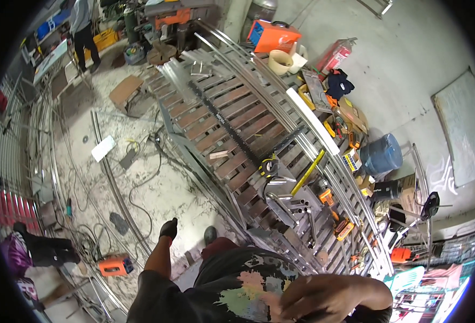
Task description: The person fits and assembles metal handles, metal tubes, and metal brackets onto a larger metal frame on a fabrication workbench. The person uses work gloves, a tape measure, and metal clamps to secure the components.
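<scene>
My right hand (pixel 315 299) is bent across the front of my dark printed shirt (pixel 248 296), close to the view. It is blurred, its fingers point toward the shirt, and nothing can be made out in it. My left arm hangs down on the left side, over the floor. At its end my left hand (pixel 168 228) looks dark, perhaps gloved, and its fingers cannot be told apart. Neither hand touches the slatted metal worktable (pixel 216 142). On that table lie a tape measure (pixel 268 167), a long black ruler (pixel 224 123), a yellow level-like bar (pixel 308 172) and short metal tubes (pixel 301 203).
Orange cordless drills (pixel 343 229) and long metal profiles (pixel 280 113) lie along the table's right side. Beyond stand an orange machine (pixel 274 37), a fire extinguisher (pixel 336 55) and a blue water jug (pixel 381 154). Cables (pixel 150 210) and rails (pixel 111 175) cross the floor. Another person (pixel 82 35) stands far left.
</scene>
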Demonstrator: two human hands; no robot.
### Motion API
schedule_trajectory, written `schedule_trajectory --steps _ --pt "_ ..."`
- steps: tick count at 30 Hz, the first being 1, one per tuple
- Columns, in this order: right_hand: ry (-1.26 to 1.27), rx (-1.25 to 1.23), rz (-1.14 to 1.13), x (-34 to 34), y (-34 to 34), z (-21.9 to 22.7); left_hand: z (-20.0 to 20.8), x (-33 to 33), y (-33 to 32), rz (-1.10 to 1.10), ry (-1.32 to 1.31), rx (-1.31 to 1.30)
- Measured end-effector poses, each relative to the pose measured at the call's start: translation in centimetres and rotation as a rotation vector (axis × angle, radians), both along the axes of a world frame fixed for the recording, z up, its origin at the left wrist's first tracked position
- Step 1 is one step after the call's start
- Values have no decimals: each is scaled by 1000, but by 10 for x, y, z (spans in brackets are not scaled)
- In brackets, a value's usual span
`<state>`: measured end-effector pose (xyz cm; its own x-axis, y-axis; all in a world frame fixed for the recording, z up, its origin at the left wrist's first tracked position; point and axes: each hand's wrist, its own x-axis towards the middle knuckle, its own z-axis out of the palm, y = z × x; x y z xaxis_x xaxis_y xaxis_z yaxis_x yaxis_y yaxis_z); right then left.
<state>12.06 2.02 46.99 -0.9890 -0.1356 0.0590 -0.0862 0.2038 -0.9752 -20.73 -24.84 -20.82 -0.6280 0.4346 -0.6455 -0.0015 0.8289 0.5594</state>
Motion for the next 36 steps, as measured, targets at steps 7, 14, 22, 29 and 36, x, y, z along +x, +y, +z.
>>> schedule_trajectory --steps 7,14,22,29,36 --pt "205 -230 86 -31 -17 13 106 -28 213 173 68 463" --pt "269 -10 100 -16 -9 26 191 16 333 233 358 515" --pt "423 -45 47 -40 -22 5 203 40 339 258 427 277" --pt "619 -403 735 -135 -65 -12 236 49 337 158 420 269" --pt "619 -138 531 -122 -64 -41 191 37 345 109 443 444"
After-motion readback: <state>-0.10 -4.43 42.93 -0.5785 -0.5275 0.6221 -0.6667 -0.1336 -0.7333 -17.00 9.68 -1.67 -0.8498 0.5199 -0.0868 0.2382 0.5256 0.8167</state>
